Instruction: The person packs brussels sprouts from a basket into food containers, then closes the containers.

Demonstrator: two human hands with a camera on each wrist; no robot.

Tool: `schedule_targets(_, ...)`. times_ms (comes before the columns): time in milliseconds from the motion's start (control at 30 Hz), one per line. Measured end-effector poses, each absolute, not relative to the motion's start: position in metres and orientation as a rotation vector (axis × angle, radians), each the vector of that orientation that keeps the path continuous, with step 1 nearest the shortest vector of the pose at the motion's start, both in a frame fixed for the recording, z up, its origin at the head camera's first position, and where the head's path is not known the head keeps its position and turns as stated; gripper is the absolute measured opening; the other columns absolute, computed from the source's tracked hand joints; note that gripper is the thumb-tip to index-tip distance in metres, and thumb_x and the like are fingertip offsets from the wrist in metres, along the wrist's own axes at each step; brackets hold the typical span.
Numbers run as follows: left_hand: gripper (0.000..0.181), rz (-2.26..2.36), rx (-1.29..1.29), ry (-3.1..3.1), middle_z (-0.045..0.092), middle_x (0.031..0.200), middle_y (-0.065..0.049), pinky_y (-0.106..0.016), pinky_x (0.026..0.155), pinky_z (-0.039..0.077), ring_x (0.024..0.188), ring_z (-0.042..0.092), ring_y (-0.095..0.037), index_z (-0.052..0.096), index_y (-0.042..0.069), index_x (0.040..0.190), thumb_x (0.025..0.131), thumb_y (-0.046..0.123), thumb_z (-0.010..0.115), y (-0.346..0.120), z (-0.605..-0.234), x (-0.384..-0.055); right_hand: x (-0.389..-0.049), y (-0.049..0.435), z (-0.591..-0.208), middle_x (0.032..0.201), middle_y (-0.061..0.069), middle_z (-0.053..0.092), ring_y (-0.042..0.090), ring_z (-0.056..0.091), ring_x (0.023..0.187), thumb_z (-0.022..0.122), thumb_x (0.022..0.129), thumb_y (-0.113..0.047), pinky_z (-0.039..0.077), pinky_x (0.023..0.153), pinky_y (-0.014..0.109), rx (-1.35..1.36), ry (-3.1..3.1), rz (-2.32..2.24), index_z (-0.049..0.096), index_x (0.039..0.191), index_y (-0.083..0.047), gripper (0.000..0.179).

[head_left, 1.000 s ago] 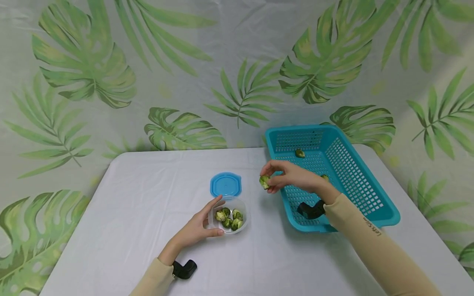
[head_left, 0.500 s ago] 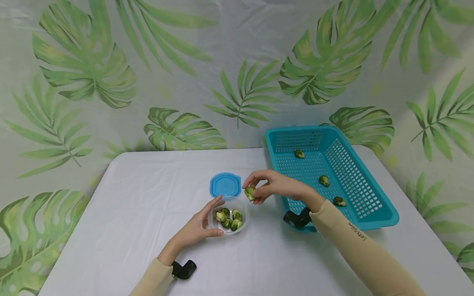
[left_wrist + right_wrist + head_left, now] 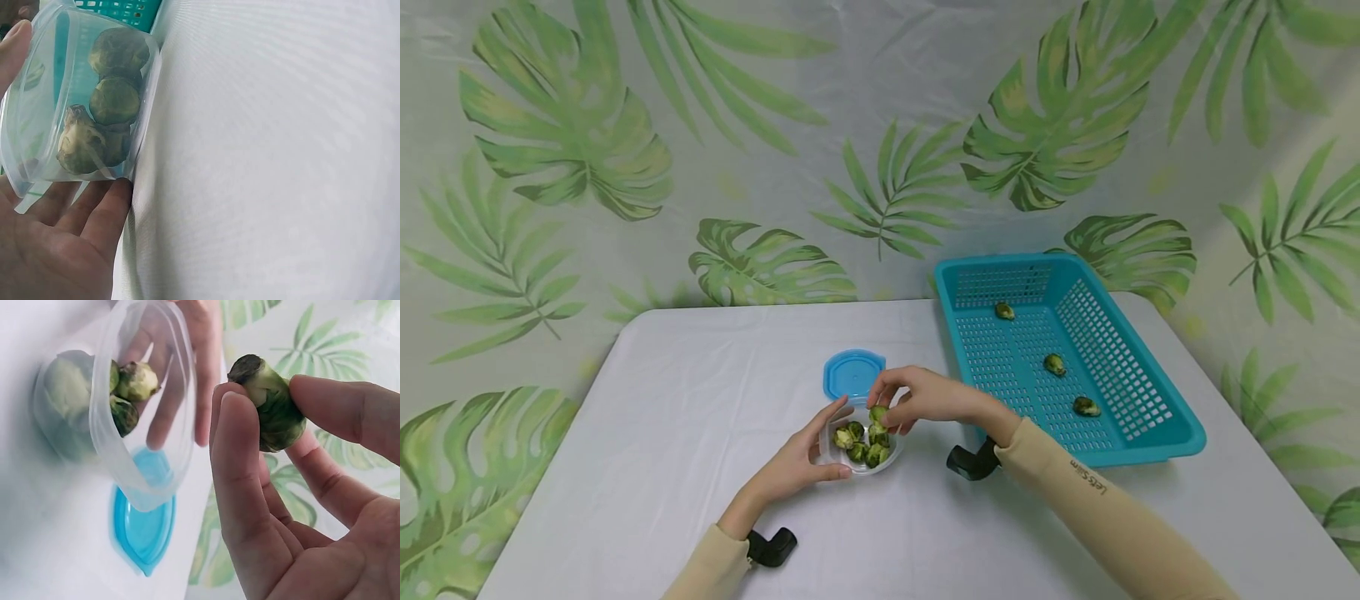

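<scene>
A Brussels sprout [image 3: 269,415] is pinched between the thumb and fingertips of the right hand [image 3: 928,396], near the far right edge of the clear container [image 3: 101,425]. The container is held by the left hand [image 3: 797,458] — thumb and fingers spread wide around its wall. If the pinch is loosened too soon, the sprout could be bounced off the rim onto the white tablecloth [image 3: 722,375]; the container could be tipped, should it be knocked by the knuckles. Whether the sprout is directly over the opening cannot be told. Part of the rim is covered by the right hand, and the sprouts inside [image 3: 137,381] are dulled by cloudy plastic in the left wrist view.
</scene>
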State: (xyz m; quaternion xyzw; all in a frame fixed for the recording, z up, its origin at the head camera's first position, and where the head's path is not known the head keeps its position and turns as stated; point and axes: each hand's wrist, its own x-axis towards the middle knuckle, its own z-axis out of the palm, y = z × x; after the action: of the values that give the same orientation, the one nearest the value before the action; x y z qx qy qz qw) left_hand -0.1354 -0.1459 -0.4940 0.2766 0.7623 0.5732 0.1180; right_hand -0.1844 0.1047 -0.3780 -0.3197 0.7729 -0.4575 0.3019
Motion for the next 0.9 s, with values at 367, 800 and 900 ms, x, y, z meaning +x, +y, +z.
schedule_targets(367,0.093,1.664,0.786,2.241,0.025,0.154,-0.011,-0.050,0.103,0.036,0.140,0.024,-0.029,0.014,0.016,0.155,0.085,0.013,0.074,-0.147,-0.495,-0.134,-0.177,0.087,-0.391,0.096,0.009,0.059,0.023,0.064,0.079,0.063,0.085,0.004,0.056,0.070,0.034,-0.873,2.046,-1.161,0.062,0.105,0.003,0.020)
schedule_targets(800,0.092,1.637,0.719,2.265,0.018,0.157,-0.002,-0.052,0.102,0.035,0.141,0.018,-0.024,0.016,0.025,0.155,0.084,0.018,0.075,-0.147,-0.492,-0.132,-0.171,0.074,-0.399,0.088,0.012,0.063,0.021,0.065,0.068,0.058,0.085,0.008,0.055,0.062,0.030,-0.877,2.126,-1.055,0.064,0.097,-0.001,0.016)
schedule_targets(900,0.092,1.640,0.736,2.262,0.022,0.156,-0.004,-0.053,0.102,0.035,0.141,0.019,-0.025,0.015,0.022,0.155,0.085,0.018,0.075,-0.147,-0.493,-0.133,-0.171,0.078,-0.398,0.089,0.017,0.063,0.024,0.066,0.070,0.054,0.088,0.007,0.055,0.063,0.031,-0.877,2.125,-1.070,0.064,0.100,0.002,0.016)
